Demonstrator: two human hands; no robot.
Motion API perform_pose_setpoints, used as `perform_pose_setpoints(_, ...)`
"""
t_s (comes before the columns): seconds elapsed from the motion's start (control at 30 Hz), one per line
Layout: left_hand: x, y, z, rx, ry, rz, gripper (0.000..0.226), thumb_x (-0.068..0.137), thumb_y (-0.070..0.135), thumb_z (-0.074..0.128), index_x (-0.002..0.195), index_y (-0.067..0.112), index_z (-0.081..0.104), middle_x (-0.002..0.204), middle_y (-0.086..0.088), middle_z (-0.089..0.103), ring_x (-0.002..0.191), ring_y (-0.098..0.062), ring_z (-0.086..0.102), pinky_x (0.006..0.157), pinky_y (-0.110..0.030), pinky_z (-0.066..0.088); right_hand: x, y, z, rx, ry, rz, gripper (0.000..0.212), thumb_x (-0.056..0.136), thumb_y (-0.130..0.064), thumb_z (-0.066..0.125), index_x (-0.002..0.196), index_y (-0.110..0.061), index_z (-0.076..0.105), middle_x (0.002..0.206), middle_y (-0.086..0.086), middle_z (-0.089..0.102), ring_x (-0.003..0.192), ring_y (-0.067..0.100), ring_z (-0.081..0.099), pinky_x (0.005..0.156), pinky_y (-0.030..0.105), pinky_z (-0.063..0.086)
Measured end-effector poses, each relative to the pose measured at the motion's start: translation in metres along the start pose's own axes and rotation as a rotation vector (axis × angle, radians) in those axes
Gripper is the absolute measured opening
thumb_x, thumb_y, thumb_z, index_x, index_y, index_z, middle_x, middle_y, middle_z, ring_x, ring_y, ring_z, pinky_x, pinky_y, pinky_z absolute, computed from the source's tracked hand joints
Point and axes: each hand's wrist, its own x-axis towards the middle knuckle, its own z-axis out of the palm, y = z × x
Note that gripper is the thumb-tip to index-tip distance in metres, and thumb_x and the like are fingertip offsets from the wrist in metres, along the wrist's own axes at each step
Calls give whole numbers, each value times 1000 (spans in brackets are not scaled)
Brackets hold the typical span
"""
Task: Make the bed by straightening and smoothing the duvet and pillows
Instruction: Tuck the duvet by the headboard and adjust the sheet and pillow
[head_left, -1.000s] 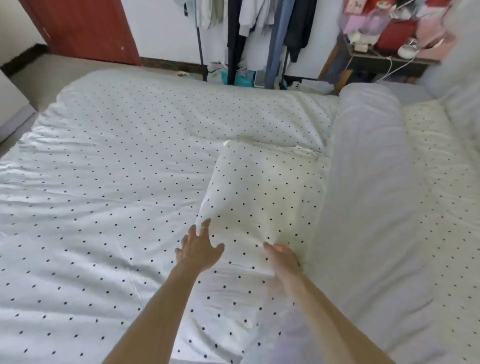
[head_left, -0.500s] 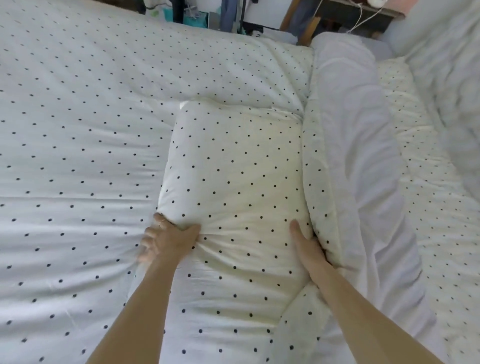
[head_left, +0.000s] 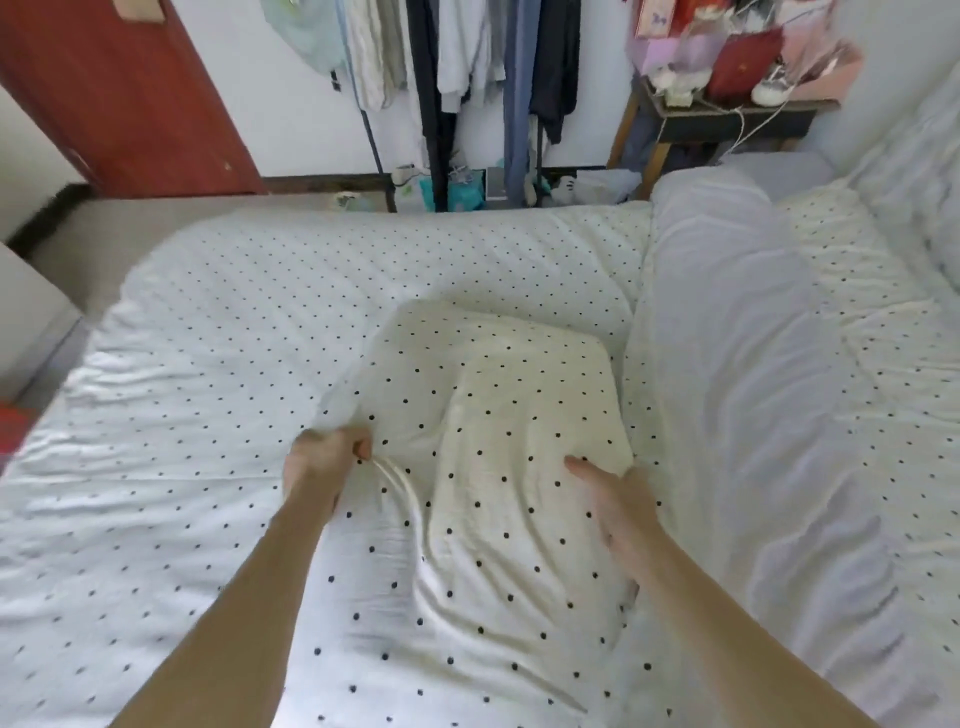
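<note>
A bed covered in white fabric with black dots takes up most of the room. A pillow in a matching dotted case lies at its middle, and the near end of the case is loose and creased. The left hand grips a bunch of that loose case at the pillow's near left side, its fingers curled tight round the fabric so that folds run out from it. The right hand rests on the pillow's near right side with its fingers straight and close together, holding nothing.

Along the pillow's right edge the duvet lies as a long thick roll, plain white side up, running from the near edge of the bed to the far one. Beyond the bed a clothes rack hung with garments stands against the wall. A red door is to its left and a small dark cluttered table to its right.
</note>
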Motion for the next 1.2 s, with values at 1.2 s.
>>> perform_pose_setpoints(1.2,-477,93,605,-328,-230,-65,46,51,34,60,92,14,63,91,-8,69,83,-31,63,72,-41,53,115,-130,-774,-224,367,-180,46,75,-37,76,116,-31,56,105,-12,62,100,22,61,84,40,50)
